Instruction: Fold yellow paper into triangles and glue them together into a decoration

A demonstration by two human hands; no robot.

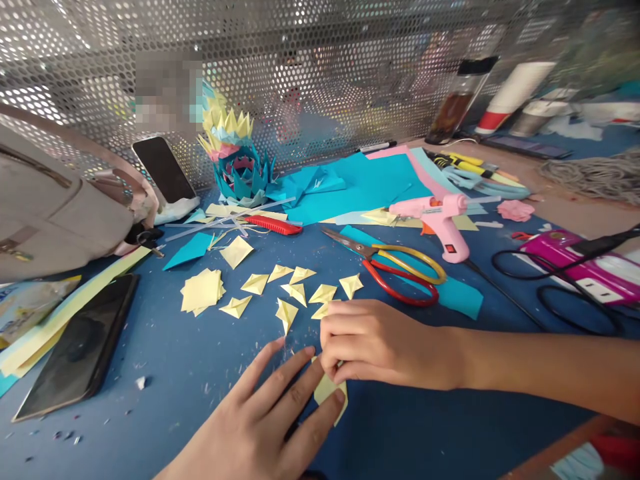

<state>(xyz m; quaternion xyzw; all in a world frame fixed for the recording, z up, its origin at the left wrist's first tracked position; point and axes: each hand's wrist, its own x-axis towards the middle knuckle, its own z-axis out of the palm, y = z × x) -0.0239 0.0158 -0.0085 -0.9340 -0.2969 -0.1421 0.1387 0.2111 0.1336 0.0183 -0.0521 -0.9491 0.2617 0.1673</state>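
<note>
Close in, both hands work one small yellow paper piece (327, 389) on the blue tabletop (175, 360).

Nearest, the left hand (265, 420) lies flat with fingers spread, its fingertips pinning the paper's lower edge, while the right hand (373, 343) curls over the top of it, fingers pinched onto the fold. To crease well, I judge the flat hand should keep the sheet from sliding while the pinching fingertips run firmly along the edge, corners matched first. Just beyond lie the folded yellow triangles (295, 290) in a loose scatter and a stack of yellow squares (201, 291). Further out rest the scissors (395, 263), a pink glue gun (440, 217) and a red cutter (273, 225). Farthest, a paper flower model (237, 160) stands against the perforated metal screen (325, 73).
</note>
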